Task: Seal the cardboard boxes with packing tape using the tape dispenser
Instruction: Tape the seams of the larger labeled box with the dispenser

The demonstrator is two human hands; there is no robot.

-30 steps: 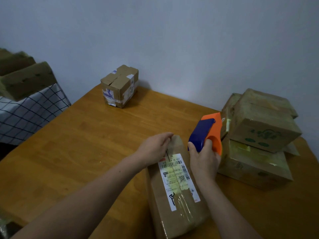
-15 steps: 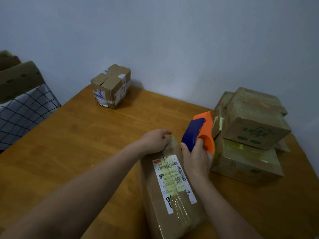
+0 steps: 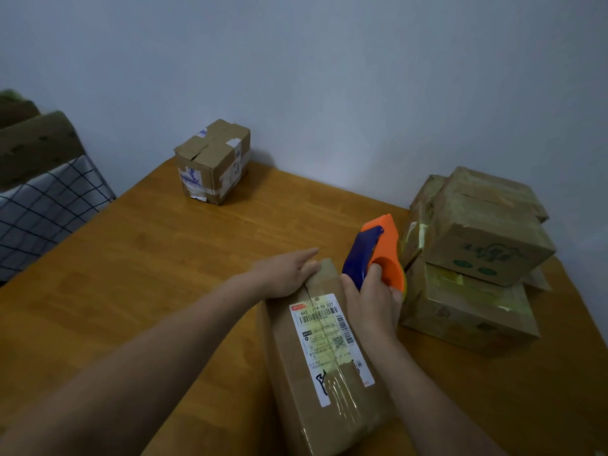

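Beside the box (image 3: 289,373), right hand (image 3: 371,302) holds dispenser (image 3: 383,255).

**Lighting and image quality.** Dim, diffuse indoor light lends a cool grey-blue cast to the plain painted wall (image 3: 329,77), which darkens toward the upper corners. The small taped brown cardboard cube (image 3: 213,161) throws a soft-edged shadow to its right, onto the wall and the orange-brown wooden table (image 3: 148,274), indicating a source at the left. Clear packing tape (image 3: 342,399) on the long brown cardboard parcel (image 3: 289,373) shows a faint pale sheen. On the white shipping label (image 3: 324,337) the large digits are legible, while the fine print smears. The orange-and-blue plastic tape dispenser (image 3: 378,255) is the only saturated colour. Wide-angle distortion bows the table edges. The dark cartons at the left edge (image 3: 33,146) are soft and lack detail.
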